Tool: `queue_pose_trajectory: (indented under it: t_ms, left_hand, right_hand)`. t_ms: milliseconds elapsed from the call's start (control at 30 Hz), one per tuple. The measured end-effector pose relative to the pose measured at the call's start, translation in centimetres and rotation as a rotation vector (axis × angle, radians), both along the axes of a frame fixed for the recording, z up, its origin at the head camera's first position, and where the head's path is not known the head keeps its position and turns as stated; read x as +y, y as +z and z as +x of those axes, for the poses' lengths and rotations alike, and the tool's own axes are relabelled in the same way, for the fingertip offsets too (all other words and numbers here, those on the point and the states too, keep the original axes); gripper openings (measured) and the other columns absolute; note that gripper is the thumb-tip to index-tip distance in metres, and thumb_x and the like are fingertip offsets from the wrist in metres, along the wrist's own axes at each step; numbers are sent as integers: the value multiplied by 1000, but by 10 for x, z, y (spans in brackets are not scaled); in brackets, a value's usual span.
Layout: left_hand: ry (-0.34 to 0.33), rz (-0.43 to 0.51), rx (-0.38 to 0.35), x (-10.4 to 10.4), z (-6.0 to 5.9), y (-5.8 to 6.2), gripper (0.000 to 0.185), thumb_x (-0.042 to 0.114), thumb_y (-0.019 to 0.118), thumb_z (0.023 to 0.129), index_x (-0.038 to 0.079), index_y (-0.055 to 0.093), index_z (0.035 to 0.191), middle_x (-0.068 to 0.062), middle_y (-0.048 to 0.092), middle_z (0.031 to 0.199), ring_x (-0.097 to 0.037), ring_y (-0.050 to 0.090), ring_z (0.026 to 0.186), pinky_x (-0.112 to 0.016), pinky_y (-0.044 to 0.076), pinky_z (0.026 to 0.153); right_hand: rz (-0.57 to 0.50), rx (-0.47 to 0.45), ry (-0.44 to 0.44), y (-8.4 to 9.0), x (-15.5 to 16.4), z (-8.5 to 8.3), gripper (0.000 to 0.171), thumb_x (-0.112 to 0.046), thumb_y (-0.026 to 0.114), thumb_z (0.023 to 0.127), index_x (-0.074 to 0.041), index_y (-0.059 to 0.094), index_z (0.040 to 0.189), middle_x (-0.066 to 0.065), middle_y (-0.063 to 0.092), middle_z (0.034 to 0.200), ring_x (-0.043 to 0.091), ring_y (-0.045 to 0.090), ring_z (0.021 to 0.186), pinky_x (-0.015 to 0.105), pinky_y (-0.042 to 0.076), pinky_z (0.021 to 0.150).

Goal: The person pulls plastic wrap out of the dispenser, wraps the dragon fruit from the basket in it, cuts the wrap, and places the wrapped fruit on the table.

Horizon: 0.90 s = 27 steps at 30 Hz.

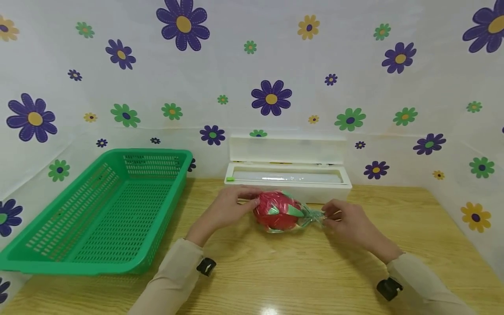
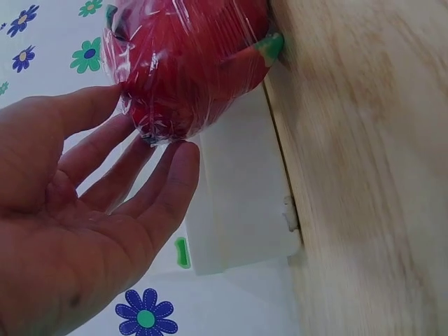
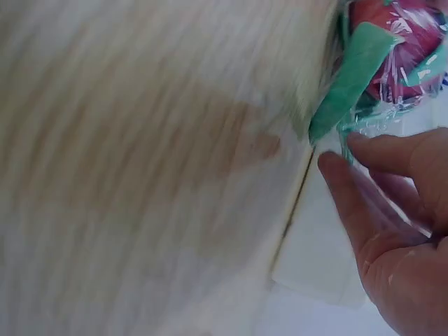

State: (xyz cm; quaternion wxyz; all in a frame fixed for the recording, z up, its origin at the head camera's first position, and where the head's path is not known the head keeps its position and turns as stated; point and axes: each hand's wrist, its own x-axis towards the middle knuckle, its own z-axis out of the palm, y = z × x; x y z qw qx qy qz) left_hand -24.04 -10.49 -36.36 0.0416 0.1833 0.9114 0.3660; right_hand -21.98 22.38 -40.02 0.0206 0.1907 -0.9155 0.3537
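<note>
A red dragon fruit [image 1: 277,212] with green scale tips lies on the table, wrapped in clear plastic wrap. The wrap is gathered into a twisted tail [image 1: 313,215] on its right. My left hand [image 1: 230,208] touches the fruit's left end with fingertips and thumb; in the left wrist view, the fingers [image 2: 164,189] are spread and gently bent against the wrapped end [image 2: 182,77]. At the other side, my right hand [image 1: 350,221] pinches the tail's end between thumb and fingers. The right wrist view shows film running between thumb [image 3: 392,150] and fingers.
Just behind the fruit stands a white plastic wrap dispenser [image 1: 291,192], lid raised, a roll inside and a green slider [image 1: 230,179] at its left. A green slotted basket [image 1: 185,175] occupies the left side. A flower-patterned sheet [image 1: 236,65] hangs behind the wooden table [image 1: 275,271].
</note>
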Motion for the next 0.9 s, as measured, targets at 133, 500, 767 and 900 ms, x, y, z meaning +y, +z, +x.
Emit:
queue_pose_trajectory:
  t_ms: [133,500,767,900]
  left_hand:
    - [5,24,-10,0,1,0,34,24,63,101,17,68,135,-6,68,137,-28,65,127,-45,53,105]
    - [21,56,-29,-1,-1,-5,32,23,64,101,18,69,132,-6,68,138,-30,65,125,-48,53,105]
    - [24,65,-44,-2,-1,-4,32,24,64,101,19,69,132,-5,67,138,-30,65,125,-48,53,105]
    - [26,71,-62,-1,-1,-2,32,24,63,101,19,69,132,-5,66,139,-30,65,126,-48,53,105]
  right_hand:
    - [-74,-94,-87,0,1,-1,30,-6,72,92,1,68,121,22,73,114,37,76,100,37,63,79]
    - [-222,-377,-52,1,-3,-10,47,-19,59,102,-6,56,146,21,63,134,21,67,95,27,56,74]
    - [-145,-299,-130,-4,-6,-25,21,-18,69,98,-4,78,111,9,77,107,15,58,92,24,49,74]
    - [-149,-303,-166,-5,-8,-28,15,-8,71,94,-1,79,105,11,78,101,19,58,88,25,50,71]
